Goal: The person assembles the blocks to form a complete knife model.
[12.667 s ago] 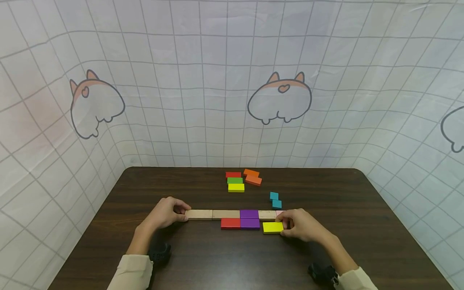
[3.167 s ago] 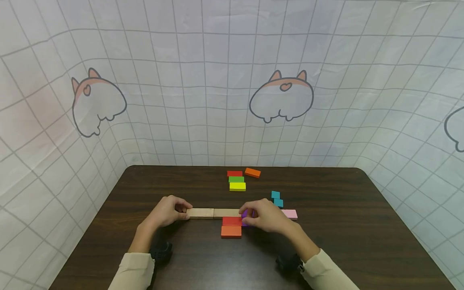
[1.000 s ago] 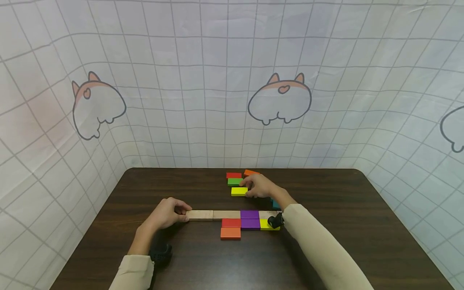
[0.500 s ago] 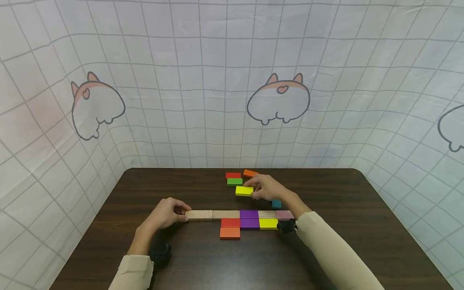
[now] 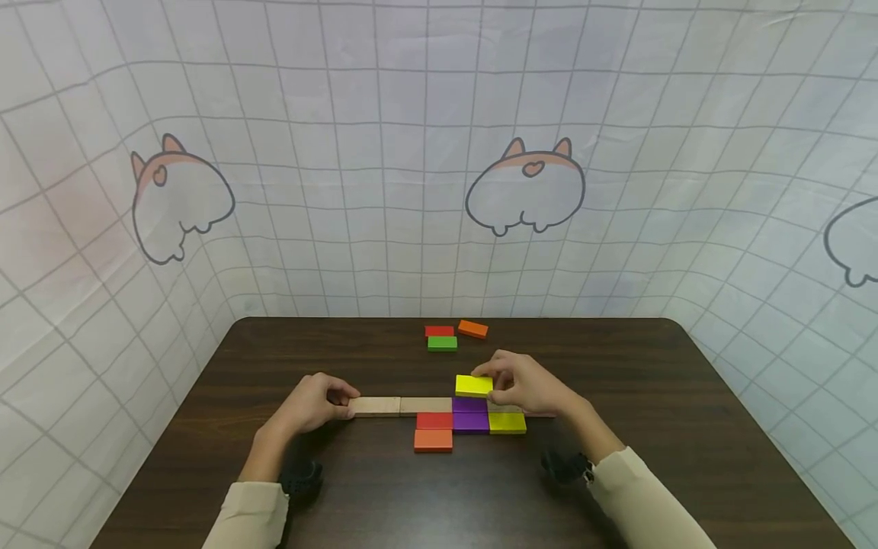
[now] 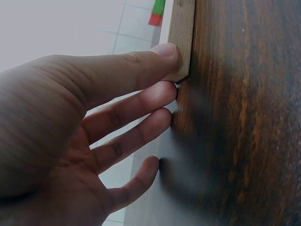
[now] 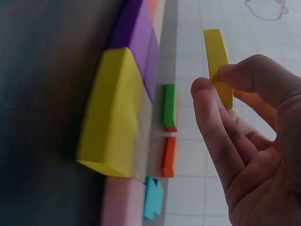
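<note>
My right hand [image 5: 531, 385] pinches a yellow block [image 5: 473, 385] by its right end, holding it above the table just behind the row; the right wrist view shows thumb and fingertips on this lifted block [image 7: 217, 56]. With thumb and fingertips, my left hand [image 5: 309, 408] holds the left end of a plain wooden block [image 5: 376, 406], the first in the row. Rightward follow another wooden block [image 5: 425, 405], a purple block [image 5: 469, 405], more wood and a pink block [image 7: 122, 202]. In front lie a red block [image 5: 434, 421], a second purple, a second yellow [image 5: 507, 423] and an orange-red block [image 5: 433, 441].
Farther back on the dark table [image 5: 329, 343] lie a red block [image 5: 439, 331], a green block [image 5: 442, 344] and an orange block [image 5: 473, 329]. Teal blocks [image 7: 151, 197] appear in the right wrist view; my right hand hides them from the head camera. A white gridded curtain [image 5: 384, 191] surrounds the table.
My right hand has taken the yellow block from the back group and carried it toward me and slightly right. Earlier, the orange-red block joined the front blocks. The left hand has stayed put.
</note>
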Tool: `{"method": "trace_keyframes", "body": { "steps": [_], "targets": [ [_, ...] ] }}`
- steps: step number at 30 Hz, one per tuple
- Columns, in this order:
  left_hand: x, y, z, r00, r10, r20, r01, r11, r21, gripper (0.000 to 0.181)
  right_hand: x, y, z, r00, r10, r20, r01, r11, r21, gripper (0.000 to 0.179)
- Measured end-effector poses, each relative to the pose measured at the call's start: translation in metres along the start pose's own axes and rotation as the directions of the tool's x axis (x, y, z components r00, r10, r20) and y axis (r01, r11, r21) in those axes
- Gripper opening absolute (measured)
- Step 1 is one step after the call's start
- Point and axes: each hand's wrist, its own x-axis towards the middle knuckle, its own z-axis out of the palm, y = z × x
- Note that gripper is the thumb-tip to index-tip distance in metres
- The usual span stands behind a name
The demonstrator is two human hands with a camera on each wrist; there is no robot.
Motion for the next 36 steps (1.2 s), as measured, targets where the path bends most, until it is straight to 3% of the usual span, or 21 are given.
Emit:
{"method": "trace_keyframes", "body": {
  "steps": [17,36],
  "targets": [
    [0.001,0.001,0.000,1.000,0.014,0.004,-0.014,1.000,0.004,0.021,-0.048,0.001,0.026,0.998,-0.010,0.057,0.007,0.998,0.057,0.036],
    [0.000,0.000,0.000,1.000,0.014,0.003,-0.014,1.000,0.000,0.020,-0.050,-0.002,0.036,0.995,0.025,0.094,-0.025,1.000,-0.002,0.031]
  ]
}}
